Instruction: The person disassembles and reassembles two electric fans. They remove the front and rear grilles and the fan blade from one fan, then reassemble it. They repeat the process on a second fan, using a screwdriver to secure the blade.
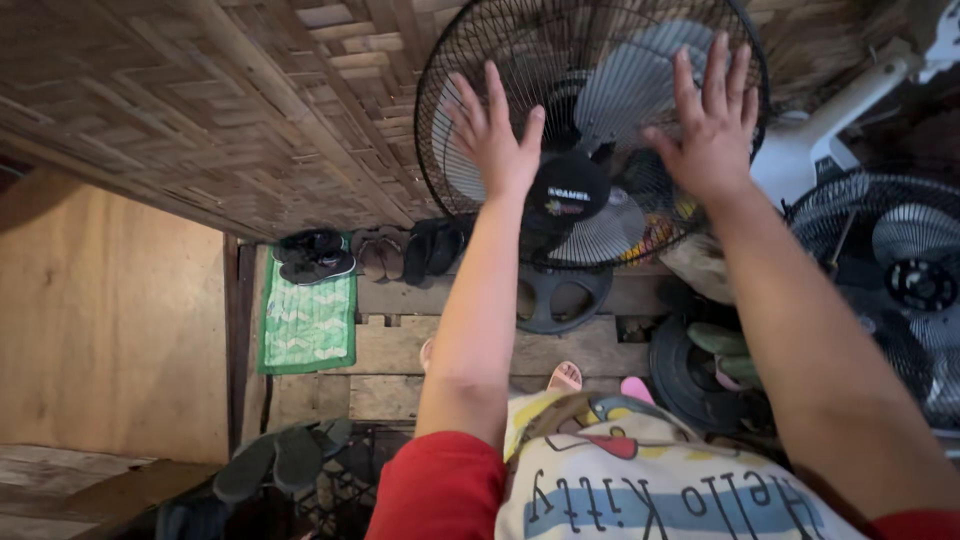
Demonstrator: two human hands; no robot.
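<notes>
The fan (592, 130) fills the upper middle of the frame, its black grille facing the person. The left hand (492, 135) and right hand (712, 125) press against the grille with fingers spread, grasping nothing. Even pressure at opposite edges would probably keep the grille from tilting.

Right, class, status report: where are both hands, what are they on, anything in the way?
Left hand and right hand open, flat on the fan grille. Nothing between hands and grille. Second fan at right.

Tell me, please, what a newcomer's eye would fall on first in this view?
First, the black fan at top centre, with the left hand and right hand spread open against its wire grille. Next, the green mat on the plank floor at left, with dark shoes lined up above it.
</notes>
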